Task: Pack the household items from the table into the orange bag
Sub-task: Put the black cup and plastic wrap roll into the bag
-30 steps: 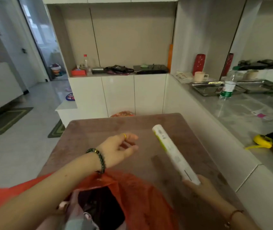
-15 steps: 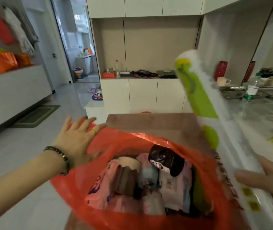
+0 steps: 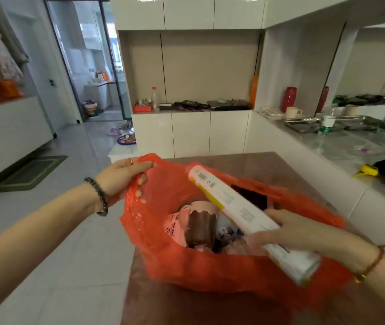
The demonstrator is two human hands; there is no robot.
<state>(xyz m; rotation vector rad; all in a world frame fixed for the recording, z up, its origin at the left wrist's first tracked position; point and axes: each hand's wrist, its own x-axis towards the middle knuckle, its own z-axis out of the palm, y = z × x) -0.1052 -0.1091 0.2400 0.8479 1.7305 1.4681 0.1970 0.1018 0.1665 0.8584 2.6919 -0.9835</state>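
Bag [image 3: 210, 266] on table [image 3: 245, 160], mouth open. Left hand [image 3: 121, 177] pinches bag's far-left rim, fingers curled tight. Right hand [image 3: 287, 231] grips box [image 3: 238, 212] slanting across bag mouth, fingers wrapped.

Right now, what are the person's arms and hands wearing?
Both forearms are bare, with no sleeves in view. The left hand has a gold ring on one of its fingers and a dark beaded bracelet at the wrist. The right hand shows no ring; its wrist carries a thin red cord bracelet with a small gold bead.
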